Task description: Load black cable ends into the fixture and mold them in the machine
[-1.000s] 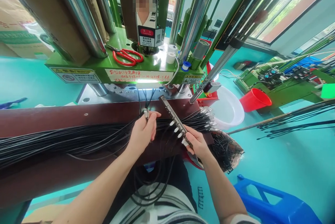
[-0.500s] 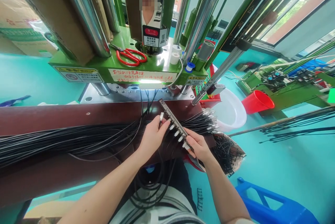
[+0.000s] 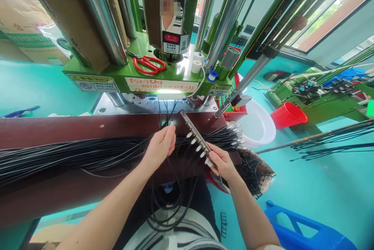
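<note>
My right hand grips the lower end of a narrow metal bar, which slants up and to the left over the table. Several silvery cable connectors stick out along the bar's left side, and black cables hang below them in loops over my lap. To the left of the bar, and apart from it, is my left hand, its fingers pinched together. What they hold, if anything, is hidden. Just behind my left fingertips, several black cables run down from the press.
A green press stands behind the brown table, with red-handled scissors on it. A thick bundle of black cables lies across the table. On the right are a white tub, a red bucket and a blue stool.
My left hand has moved left, away from the bar, and let go of a connector. That connector now sits at the upper end of the row. My right hand keeps its hold on the bar.
</note>
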A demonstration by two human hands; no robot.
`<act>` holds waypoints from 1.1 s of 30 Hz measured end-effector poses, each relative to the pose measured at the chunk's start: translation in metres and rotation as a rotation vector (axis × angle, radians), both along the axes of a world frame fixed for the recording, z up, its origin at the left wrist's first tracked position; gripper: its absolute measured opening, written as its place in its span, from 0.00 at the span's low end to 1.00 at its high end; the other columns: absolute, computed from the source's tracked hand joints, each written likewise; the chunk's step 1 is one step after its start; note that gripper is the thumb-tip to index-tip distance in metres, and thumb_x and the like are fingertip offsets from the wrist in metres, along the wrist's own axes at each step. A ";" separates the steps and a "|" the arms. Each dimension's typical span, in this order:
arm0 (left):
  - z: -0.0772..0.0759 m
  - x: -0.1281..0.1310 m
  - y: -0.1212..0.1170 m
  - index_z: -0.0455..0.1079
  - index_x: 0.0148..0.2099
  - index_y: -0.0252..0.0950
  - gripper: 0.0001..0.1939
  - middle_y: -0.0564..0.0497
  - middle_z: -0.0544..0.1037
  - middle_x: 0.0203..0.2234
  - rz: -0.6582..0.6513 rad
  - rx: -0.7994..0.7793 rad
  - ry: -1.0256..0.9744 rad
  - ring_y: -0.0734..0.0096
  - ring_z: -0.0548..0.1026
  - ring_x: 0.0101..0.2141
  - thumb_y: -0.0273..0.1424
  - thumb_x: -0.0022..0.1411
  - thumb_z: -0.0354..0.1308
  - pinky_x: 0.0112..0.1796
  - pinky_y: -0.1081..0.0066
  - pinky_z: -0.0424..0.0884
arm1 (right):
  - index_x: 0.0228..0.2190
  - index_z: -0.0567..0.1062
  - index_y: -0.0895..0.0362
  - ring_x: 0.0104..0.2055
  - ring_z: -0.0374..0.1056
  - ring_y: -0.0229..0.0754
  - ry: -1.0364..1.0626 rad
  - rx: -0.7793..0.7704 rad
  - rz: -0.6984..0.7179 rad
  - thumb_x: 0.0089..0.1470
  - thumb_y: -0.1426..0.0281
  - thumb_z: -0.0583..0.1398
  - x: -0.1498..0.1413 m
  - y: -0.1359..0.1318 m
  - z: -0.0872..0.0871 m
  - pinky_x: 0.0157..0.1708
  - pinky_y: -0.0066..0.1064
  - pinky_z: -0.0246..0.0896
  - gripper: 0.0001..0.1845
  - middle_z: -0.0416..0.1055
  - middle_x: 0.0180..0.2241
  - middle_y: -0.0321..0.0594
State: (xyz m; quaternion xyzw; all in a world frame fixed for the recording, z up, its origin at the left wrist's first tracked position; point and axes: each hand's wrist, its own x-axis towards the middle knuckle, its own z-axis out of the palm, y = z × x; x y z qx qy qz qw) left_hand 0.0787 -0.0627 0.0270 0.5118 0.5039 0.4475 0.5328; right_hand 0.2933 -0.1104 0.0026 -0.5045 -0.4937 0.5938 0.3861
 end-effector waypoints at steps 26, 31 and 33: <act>-0.007 0.001 0.010 0.51 0.21 0.37 0.22 0.59 0.53 0.12 -0.215 -0.065 0.197 0.81 0.52 0.14 0.48 0.58 0.42 0.16 0.76 0.51 | 0.54 0.62 0.58 0.13 0.46 0.26 -0.162 0.120 0.217 0.57 0.60 0.51 -0.002 0.004 0.004 0.10 0.20 0.42 0.26 0.57 0.17 0.30; 0.002 -0.003 0.004 0.61 0.32 0.36 0.21 0.60 0.57 0.12 -0.165 -0.095 0.113 0.78 0.57 0.14 0.48 0.59 0.38 0.16 0.76 0.55 | 0.52 0.64 0.58 0.12 0.43 0.24 -0.082 -0.040 0.130 0.53 0.59 0.55 0.002 0.003 0.011 0.09 0.19 0.39 0.26 0.55 0.17 0.28; 0.007 -0.008 -0.005 0.60 0.46 0.37 0.21 0.56 0.67 0.20 -0.147 -0.030 0.183 0.75 0.65 0.20 0.46 0.58 0.43 0.21 0.74 0.63 | 0.50 0.66 0.58 0.12 0.43 0.24 -0.099 -0.067 0.130 0.50 0.60 0.58 0.009 0.007 0.021 0.09 0.19 0.37 0.27 0.58 0.19 0.29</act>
